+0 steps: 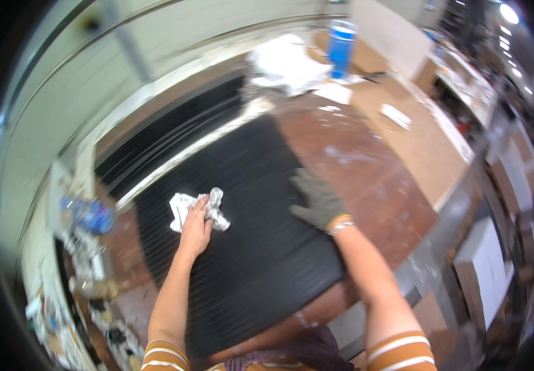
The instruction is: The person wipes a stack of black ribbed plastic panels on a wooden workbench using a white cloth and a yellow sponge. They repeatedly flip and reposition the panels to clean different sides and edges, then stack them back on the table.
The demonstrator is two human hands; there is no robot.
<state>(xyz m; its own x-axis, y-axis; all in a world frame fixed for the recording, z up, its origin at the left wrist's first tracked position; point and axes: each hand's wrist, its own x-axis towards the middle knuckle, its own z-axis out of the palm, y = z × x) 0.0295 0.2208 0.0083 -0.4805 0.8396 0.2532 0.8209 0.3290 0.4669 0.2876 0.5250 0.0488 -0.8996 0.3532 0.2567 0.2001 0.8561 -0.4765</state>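
A wide black ribbed panel (248, 247) lies on a reddish-brown tabletop in front of me. My left hand (197, 227), bare, is closed on a crumpled white cloth (184, 207) and rests over the panel's left half. Part of the cloth bunches out past the fingers. On the panel's right edge lies my right hand (320, 201) in a dark grey work glove, its fingers spread and nothing in it. Beyond the panel are more black ribbed strips (180, 127), with a pale strip (199, 151) between them and the panel.
A white bundle (288, 65) and a blue cylindrical container (341, 49) stand at the far side. A brown board (403, 136) lines the right. Plastic bottles (90, 215) lie at the left. White boxes (482, 266) stand on the floor to the right.
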